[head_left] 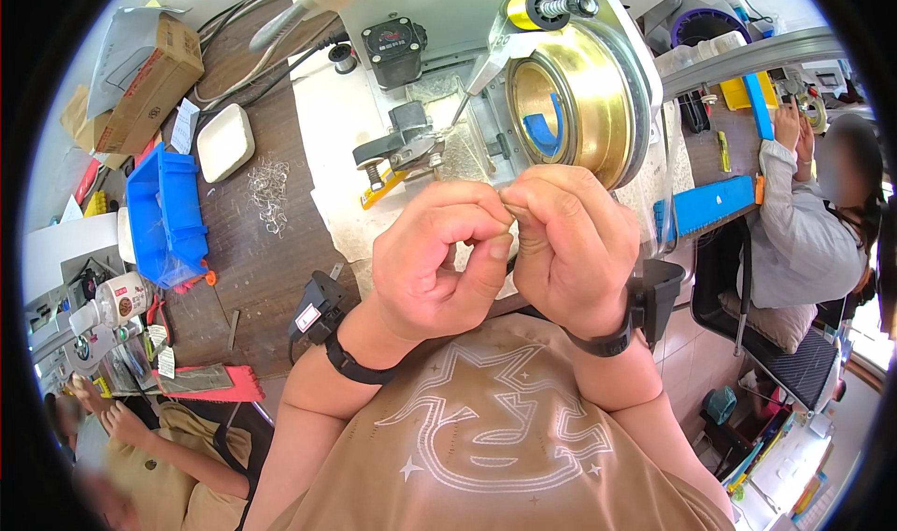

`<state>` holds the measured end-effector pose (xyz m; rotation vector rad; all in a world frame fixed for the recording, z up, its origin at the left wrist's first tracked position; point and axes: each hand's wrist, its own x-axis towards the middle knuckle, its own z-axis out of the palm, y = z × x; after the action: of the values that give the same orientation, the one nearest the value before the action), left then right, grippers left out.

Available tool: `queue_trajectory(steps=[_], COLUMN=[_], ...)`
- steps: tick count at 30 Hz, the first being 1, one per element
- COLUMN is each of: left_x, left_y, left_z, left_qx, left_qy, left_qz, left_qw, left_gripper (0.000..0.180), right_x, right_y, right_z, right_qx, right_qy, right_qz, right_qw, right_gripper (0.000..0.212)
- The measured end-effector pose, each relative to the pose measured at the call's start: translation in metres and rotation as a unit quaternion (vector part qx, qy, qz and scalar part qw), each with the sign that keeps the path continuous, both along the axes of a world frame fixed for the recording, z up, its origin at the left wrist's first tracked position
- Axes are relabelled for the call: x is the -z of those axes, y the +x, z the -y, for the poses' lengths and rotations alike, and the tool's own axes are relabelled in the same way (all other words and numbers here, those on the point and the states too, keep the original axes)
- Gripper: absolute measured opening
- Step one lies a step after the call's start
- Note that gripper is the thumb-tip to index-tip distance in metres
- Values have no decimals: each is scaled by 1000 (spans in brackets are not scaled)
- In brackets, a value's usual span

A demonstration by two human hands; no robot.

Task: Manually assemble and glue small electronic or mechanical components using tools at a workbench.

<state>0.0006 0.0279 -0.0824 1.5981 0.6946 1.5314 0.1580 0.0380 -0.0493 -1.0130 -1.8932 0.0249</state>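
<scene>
My left hand (439,255) and my right hand (572,241) meet fingertip to fingertip above the table edge, close to my chest. Both are closed in a pinch, thumb against forefinger. Whatever lies between the fingertips is too small or hidden to name. Just beyond them stands a bench machine with a large brass-coloured wheel (598,101), a spool of yellow thread or wire (525,12) and a small metal clamp (420,150). A heap of thin, shiny wire-like pieces (269,194) lies on the brown table to the left.
Left of the heap are a blue plastic bin (166,215), a white dish (225,144) and a cardboard box (154,87). A long blue strip (715,208) lies to the right. One person sits at the right (804,213), another at the lower left (177,466).
</scene>
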Motion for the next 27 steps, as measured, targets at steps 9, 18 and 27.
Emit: queue_trajectory(steps=[9, 18, 27], left_x=[-2, 1, 2], left_y=[1, -4, -5], left_z=[0, -1, -1], left_qx=[-11, -88, -81], left_qy=[-7, 54, 65], left_qz=[-13, -68, -88], left_qw=[1000, 992, 991], left_gripper=[18, 19, 20], right_x=[-1, 0, -2], right_y=[0, 2, 7], right_z=[1, 2, 3], right_qx=[-5, -3, -11], right_qy=[-9, 3, -1], right_qz=[2, -21, 12], right_qw=[1000, 1000, 1000], right_gripper=[28, 28, 24])
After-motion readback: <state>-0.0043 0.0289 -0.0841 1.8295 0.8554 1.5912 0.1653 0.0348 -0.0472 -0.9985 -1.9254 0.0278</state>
